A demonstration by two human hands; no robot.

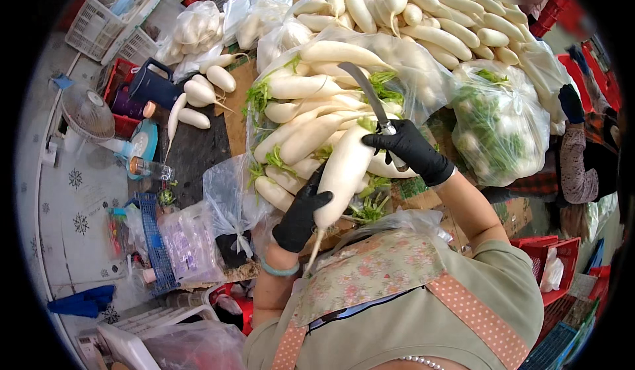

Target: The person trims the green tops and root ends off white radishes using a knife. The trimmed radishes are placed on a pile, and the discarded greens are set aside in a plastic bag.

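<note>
My left hand, in a black glove, grips the lower part of a large white daikon radish, whose root tip points towards me. In my right hand, also gloved in black, is the handle of a curved knife; its blade points up and away, and the fingertips touch the radish's top, where short green stalks show. Beneath and beyond lie several radishes with leafy green tops, on an opened clear plastic bag. Cut greens lie just right of the held radish's lower end.
A large radish pile rises at the back. To the right stands a filled plastic bag; beyond it is another person's gloved hand. Small radishes, a dark blue pitcher, a glass bottle and a blue basket are at left.
</note>
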